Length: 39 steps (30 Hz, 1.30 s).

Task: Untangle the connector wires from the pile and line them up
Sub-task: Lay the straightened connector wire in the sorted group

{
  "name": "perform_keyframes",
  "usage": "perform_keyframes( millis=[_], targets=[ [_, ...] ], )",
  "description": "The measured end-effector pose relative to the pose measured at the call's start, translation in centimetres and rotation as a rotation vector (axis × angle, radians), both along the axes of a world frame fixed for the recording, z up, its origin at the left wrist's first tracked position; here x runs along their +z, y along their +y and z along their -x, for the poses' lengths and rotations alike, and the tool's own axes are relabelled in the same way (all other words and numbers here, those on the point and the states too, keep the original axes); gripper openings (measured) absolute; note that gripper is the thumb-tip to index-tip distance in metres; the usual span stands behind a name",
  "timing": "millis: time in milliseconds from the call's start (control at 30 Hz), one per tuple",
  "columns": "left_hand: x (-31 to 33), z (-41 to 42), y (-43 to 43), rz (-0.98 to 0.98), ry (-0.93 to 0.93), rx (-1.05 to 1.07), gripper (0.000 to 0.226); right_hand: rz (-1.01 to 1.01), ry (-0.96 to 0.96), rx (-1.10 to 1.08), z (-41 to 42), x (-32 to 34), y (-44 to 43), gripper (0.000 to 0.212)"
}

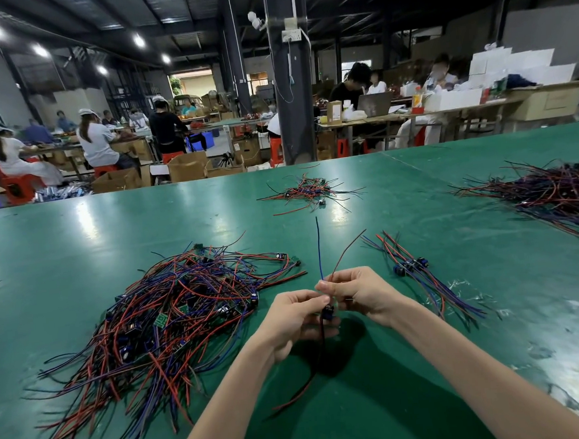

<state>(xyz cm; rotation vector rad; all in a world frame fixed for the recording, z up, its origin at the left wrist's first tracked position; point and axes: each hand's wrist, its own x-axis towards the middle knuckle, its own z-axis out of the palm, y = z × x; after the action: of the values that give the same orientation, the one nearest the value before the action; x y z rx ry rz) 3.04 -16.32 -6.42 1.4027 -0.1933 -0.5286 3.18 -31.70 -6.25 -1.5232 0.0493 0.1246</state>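
Note:
A big tangled pile of red, blue and black connector wires (171,316) with small green boards lies on the green table (76,234), left of my hands. My left hand (295,318) grips one connector wire (327,314) by its dark blue component, its red and black leads hanging down toward me. My right hand (351,292) pinches the same wire's blue and red leads, which stick upward. A small lined-up row of wires (411,269) lies just right of my right hand.
A smaller wire pile (310,192) sits further back in the middle, and a large one (560,190) at the far right. Crumpled clear plastic (464,289) lies by the row. Beyond the table's far edge, people sit at workbenches among cardboard boxes.

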Motion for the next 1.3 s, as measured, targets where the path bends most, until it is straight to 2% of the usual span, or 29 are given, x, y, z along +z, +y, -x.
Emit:
perform_keyframes(
  millis=[400,533,767,967,1100,1300],
  targets=[
    [-0.2,-0.1,0.0,-0.029,0.004,0.030,0.010,0.075,-0.056,-0.065,0.5,0.1,0.5,0.019],
    [-0.1,-0.1,0.0,-0.014,0.005,0.013,0.010,0.028,0.002,-0.005,0.6,0.5,0.2,0.015],
    [0.1,-0.1,0.2,0.002,0.015,-0.009,0.008,0.015,0.104,0.053,0.4,0.5,-0.2,0.026],
    [-0.1,0.0,0.2,-0.034,-0.001,-0.015,0.008,0.022,0.148,0.044,0.0,0.4,-0.5,0.015],
    [-0.1,0.0,0.0,-0.050,-0.006,-0.004,0.012,0.008,0.100,-0.053,-0.3,-0.3,-0.1,0.014],
    [-0.4,0.4,-0.3,-0.072,-0.032,-0.043,0.015,0.134,-0.049,-0.308,-1.2,-0.9,-1.0,0.017]
  ],
)
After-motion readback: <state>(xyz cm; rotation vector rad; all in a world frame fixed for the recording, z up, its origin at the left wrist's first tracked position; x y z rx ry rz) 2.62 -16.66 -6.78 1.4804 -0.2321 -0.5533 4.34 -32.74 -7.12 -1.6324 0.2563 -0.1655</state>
